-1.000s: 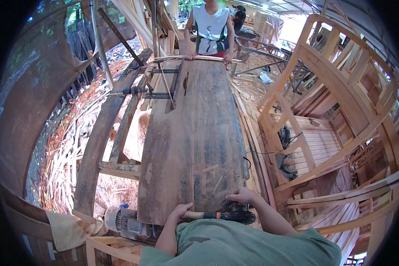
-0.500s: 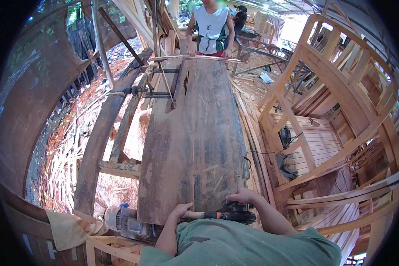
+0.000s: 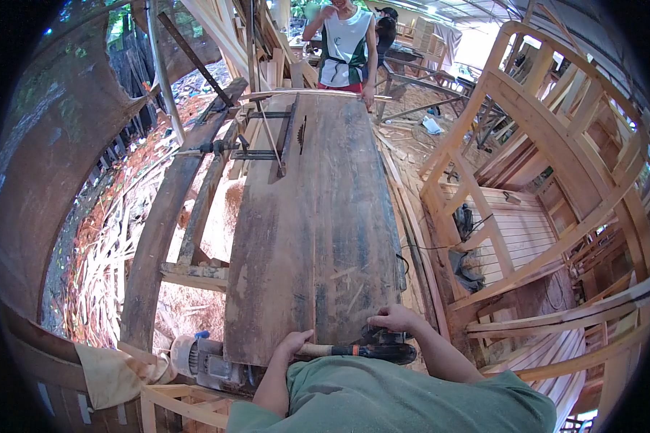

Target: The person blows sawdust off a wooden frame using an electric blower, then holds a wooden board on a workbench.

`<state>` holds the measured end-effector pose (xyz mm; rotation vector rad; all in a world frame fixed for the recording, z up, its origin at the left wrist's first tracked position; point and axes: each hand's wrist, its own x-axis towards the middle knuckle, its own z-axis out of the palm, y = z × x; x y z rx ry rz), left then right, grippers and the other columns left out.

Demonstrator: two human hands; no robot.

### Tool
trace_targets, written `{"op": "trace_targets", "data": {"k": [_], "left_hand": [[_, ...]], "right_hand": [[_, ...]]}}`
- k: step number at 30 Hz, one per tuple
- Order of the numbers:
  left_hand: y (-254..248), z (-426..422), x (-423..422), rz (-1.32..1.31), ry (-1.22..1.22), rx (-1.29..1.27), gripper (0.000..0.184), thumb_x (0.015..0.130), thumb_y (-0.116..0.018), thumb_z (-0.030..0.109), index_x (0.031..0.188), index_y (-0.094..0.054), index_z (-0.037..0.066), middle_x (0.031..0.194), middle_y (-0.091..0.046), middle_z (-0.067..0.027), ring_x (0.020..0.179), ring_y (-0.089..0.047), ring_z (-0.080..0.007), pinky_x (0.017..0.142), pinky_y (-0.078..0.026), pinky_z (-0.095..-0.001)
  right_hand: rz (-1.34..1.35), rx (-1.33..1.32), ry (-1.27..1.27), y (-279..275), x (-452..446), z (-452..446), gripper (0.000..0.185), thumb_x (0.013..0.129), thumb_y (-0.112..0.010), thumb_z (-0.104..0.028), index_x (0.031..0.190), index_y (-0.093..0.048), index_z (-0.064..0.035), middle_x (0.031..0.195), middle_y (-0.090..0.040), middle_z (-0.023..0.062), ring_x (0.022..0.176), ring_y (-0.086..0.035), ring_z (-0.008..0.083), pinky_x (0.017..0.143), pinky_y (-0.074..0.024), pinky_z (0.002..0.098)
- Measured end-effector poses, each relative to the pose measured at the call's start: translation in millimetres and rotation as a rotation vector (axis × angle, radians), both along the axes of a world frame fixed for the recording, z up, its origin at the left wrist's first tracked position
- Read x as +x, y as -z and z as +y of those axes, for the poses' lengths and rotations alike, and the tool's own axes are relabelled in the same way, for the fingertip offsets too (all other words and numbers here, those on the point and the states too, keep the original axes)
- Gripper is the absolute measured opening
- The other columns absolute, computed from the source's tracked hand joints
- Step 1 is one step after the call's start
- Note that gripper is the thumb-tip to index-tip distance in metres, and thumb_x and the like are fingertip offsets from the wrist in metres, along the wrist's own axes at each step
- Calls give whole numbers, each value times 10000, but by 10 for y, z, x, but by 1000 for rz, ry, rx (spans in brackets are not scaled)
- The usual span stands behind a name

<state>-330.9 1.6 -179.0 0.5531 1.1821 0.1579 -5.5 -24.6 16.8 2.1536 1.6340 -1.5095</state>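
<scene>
My left hand [image 3: 294, 342] has its fingers bent by the pale end of the tool [image 3: 384, 352], and my right hand [image 3: 395, 318] is half folded by its dark part; if they really grip, I cannot tell. The tool lies crosswise at the near edge of the table [image 3: 347, 224], perhaps so both hands can steady it. Farther, the blade [image 3: 302, 136] stands up beside the fence [image 3: 289, 137], which probably guides wood. A person [image 3: 344, 47] stands at the far end.

A big brown sheet [image 3: 58, 151] hangs on the left, by wood scraps [image 3: 112, 263] on the ground [image 3: 143, 153]. Wooden frames [image 3: 540, 123] stand on the right. Bright light [image 3: 475, 45] shines under the metal roof [image 3: 477, 12].
</scene>
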Motion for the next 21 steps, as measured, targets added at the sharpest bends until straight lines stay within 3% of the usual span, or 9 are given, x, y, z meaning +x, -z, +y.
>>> {"op": "trace_targets", "data": {"k": [10, 15, 21], "left_hand": [[18, 3, 2, 14, 9, -2, 412, 919, -611, 425, 904, -647, 15, 776, -662, -114, 605, -639, -264, 526, -532, -421], [-213, -8, 28, 26, 0, 9, 407, 926, -597, 419, 957, -640, 15, 805, -669, -116, 653, -661, -277, 556, -549, -431], [-155, -5, 23, 17, 1, -10, 410, 932, -585, 418, 984, -639, 14, 834, -671, -116, 681, -667, -281, 593, -560, -441]], "right_hand": [[-4, 52, 24, -20, -22, -16, 596, 835, -653, -529, 1106, -677, 1, 958, -698, 140, 808, -670, 226, 756, -535, 353], [13, 90, 42, 28, -14, -33, 594, 835, -651, -555, 1053, -697, -4, 923, -709, 150, 791, -689, 245, 752, -529, 365], [17, 87, 50, 36, -11, -31, 593, 831, -656, -549, 1053, -694, 0, 933, -707, 151, 789, -687, 247, 752, -529, 367]]}}
